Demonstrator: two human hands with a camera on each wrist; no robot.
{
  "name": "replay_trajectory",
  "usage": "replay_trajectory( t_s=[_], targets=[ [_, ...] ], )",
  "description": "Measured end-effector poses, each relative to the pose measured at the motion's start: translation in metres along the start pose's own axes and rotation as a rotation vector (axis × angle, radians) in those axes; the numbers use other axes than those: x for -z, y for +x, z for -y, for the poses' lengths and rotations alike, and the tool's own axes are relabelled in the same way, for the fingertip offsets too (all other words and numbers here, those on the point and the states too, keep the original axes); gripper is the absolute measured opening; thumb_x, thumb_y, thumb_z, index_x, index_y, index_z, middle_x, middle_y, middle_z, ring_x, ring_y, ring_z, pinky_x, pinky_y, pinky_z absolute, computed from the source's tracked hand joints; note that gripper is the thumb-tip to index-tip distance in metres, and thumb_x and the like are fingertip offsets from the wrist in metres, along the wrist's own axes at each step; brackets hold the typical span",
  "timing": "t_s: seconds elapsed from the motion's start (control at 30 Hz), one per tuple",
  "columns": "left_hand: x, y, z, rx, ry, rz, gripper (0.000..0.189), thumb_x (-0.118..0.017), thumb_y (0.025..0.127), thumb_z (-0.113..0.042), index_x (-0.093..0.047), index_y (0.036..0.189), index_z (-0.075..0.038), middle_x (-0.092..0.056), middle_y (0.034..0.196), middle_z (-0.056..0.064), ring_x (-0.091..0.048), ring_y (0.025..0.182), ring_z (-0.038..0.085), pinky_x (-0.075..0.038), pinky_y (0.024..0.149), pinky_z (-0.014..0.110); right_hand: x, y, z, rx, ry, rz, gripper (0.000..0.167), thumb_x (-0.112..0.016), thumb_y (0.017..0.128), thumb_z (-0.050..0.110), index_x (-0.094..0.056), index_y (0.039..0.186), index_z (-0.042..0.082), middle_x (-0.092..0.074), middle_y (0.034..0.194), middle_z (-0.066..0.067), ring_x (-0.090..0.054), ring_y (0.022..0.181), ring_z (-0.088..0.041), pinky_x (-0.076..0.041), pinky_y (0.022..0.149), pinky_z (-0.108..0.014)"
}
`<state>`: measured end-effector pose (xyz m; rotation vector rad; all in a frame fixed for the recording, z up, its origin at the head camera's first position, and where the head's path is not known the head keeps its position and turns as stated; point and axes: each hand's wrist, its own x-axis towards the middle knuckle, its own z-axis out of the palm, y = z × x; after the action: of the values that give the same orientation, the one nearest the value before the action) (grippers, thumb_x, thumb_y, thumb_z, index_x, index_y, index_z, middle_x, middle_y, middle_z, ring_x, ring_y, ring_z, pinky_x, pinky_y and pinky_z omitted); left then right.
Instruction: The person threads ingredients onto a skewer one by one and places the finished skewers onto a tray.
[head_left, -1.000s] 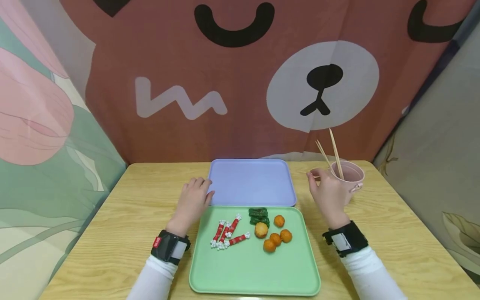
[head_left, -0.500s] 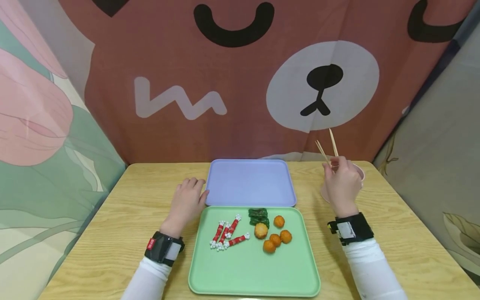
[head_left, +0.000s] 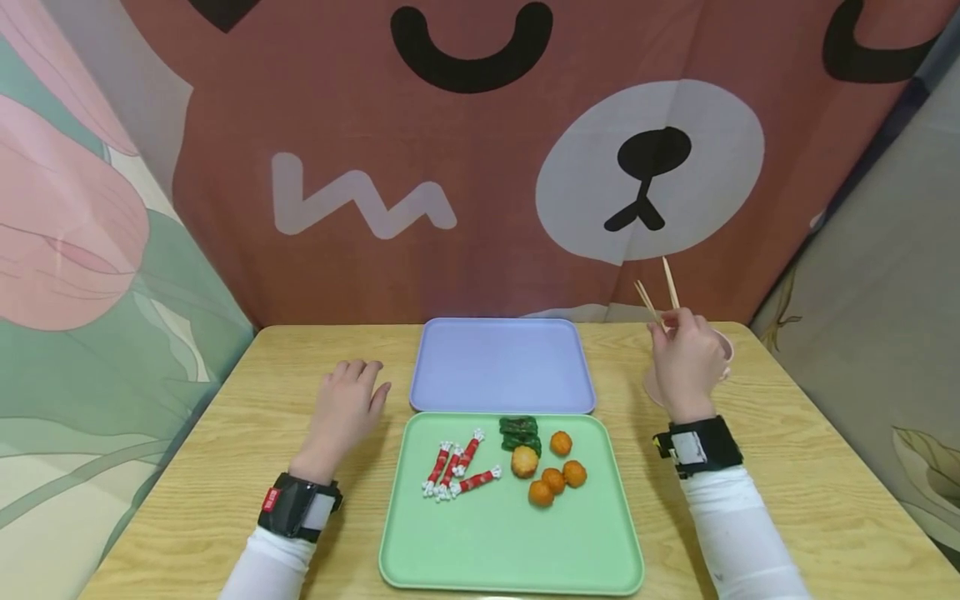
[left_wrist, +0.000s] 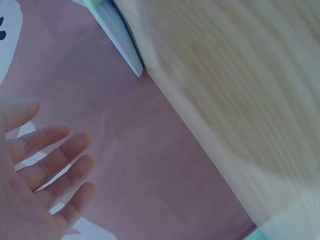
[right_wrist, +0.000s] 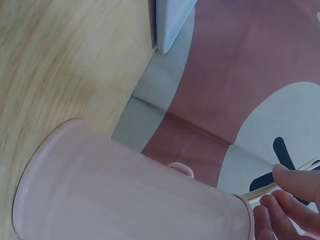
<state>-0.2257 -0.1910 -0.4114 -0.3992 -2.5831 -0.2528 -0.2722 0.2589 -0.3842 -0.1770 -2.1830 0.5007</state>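
Observation:
At the far right my right hand (head_left: 688,362) is over a pink bucket-shaped cup (right_wrist: 135,190). Its thumb and fingers pinch thin wooden chopsticks (head_left: 647,300) that stand in the cup. A thicker wooden stick (head_left: 671,283) rises behind the fingers; its lower part is hidden. My left hand (head_left: 347,408) hovers above the table left of the trays, fingers spread loosely and holding nothing. In the left wrist view the fingers of the left hand (left_wrist: 45,165) are slightly bent, apart from any object.
The green tray (head_left: 510,550) bears red-and-white wrapped candies (head_left: 474,481), orange balls (head_left: 561,442), a paler yellow ball (head_left: 524,461) and a dark green leafy bundle (head_left: 520,434). Behind it lies a bare lavender tray (head_left: 502,364). A bear-print cloth (head_left: 360,275) hangs at the table's back edge.
My right hand has moved right and up from beside the cup onto the chopsticks. My left hand has drawn away leftward from the lavender tray's edge.

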Motion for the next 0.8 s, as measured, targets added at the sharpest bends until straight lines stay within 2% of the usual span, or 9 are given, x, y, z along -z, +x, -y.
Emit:
replay_trajectory(
  t_s=[0.2,0.4,0.63,0.8],
  targets=[
    [0.006,-0.007,0.011,-0.003,0.022,-0.031,0.032,-0.062,0.09,-0.023,-0.061,0.112,0.0,-0.063,0.1,0.019,-0.056,0.095,0.038,-0.044,0.074,0.049,0.0,0.002,-0.002,-0.038,-0.006,0.026,0.023,-0.071,0.086,0.02,-0.067,0.096,0.0,-0.066,0.081,-0.02,-0.061,0.068,-0.037,-0.038,0.053,-0.046],
    [0.012,-0.012,0.02,-0.009,0.052,-0.056,0.033,-0.062,0.09,-0.024,-0.062,0.112,0.0,-0.063,0.098,0.018,-0.057,0.092,0.038,-0.045,0.07,0.049,0.0,0.004,-0.001,-0.027,0.012,0.035,0.02,-0.067,0.088,0.019,-0.07,0.097,0.002,-0.07,0.084,-0.019,-0.062,0.068,-0.037,-0.037,0.051,-0.045],
    [0.014,-0.013,0.022,0.003,0.064,-0.045,0.034,-0.062,0.09,-0.026,-0.062,0.113,-0.001,-0.063,0.098,0.018,-0.056,0.092,0.037,-0.044,0.07,0.048,-0.001,0.005,-0.001,-0.018,0.018,0.023,0.019,-0.069,0.087,0.015,-0.071,0.098,0.0,-0.071,0.085,-0.02,-0.065,0.072,-0.037,-0.038,0.059,-0.048],
    [0.014,-0.012,0.022,0.003,0.078,-0.022,0.035,-0.062,0.09,-0.028,-0.062,0.114,-0.002,-0.063,0.097,0.017,-0.056,0.092,0.036,-0.045,0.069,0.047,-0.002,0.004,-0.003,-0.022,0.038,0.004,0.017,-0.07,0.086,0.015,-0.071,0.093,0.0,-0.071,0.083,-0.019,-0.063,0.073,-0.039,-0.038,0.067,-0.051]
  ],
)
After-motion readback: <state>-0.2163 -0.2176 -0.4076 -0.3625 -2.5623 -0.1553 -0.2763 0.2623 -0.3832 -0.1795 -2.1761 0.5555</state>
